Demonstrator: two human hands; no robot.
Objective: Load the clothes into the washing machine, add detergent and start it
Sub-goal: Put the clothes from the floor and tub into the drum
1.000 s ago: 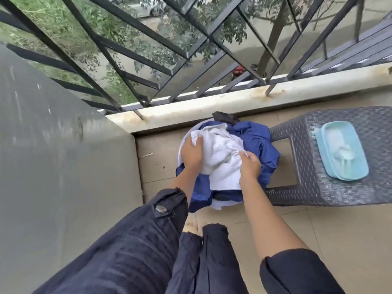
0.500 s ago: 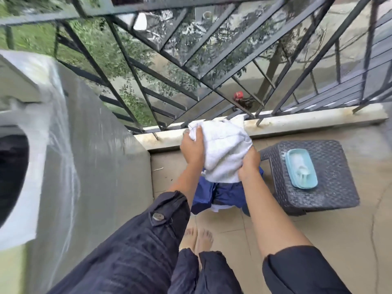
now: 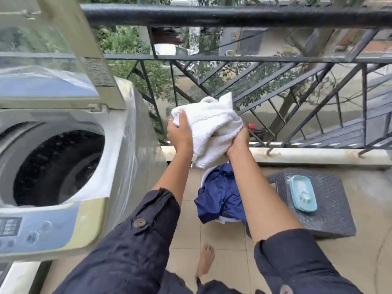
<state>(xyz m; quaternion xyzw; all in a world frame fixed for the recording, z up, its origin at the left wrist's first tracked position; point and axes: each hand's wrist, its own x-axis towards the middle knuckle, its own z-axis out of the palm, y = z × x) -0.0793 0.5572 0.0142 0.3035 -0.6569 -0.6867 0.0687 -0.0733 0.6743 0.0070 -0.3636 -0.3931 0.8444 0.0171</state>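
Loading is the step in hand. Both hands are closed on a bunched white towel (image 3: 209,127) — the left hand (image 3: 179,134) gripping its near edge, the right hand (image 3: 239,141) clenched under its far side — held in the air to the right of the washing machine (image 3: 63,166), above the blue clothes (image 3: 220,194) left in the basket on the floor. The machine's lid stands open (drum looks empty), so the next move likely calls for swinging the towel left over the drum and letting go.
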